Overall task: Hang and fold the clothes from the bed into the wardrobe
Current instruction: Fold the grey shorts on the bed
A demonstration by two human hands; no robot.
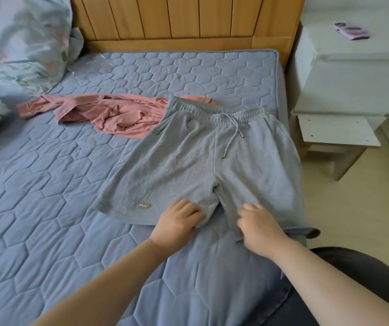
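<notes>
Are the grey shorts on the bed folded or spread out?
Spread out. The grey shorts lie flat on the bed, waistband, drawstring and both legs showing; left hand and right hand pinch the inner leg hems.

2 garments are lying on 1 bed (pixel 47 184): 1 pair of grey shorts (pixel 188 165) and 1 pink garment (pixel 118 116); 2 hands are showing, 1 left hand (pixel 177 222) and 1 right hand (pixel 259 225); 2 metal-tipped drawstring ends (pixel 243 136) are trailing from the shorts' waistband, and 1 oval label (pixel 144 205) is sitting near a hem; 1 floral pillow (pixel 19 38) is leaning by 1 wooden headboard (pixel 177 17); 1 white nightstand (pixel 353 74) is standing beside the bed, 1 phone (pixel 352 31) is lying on it, and 1 white stool (pixel 337 135) is standing just beside it.
</notes>
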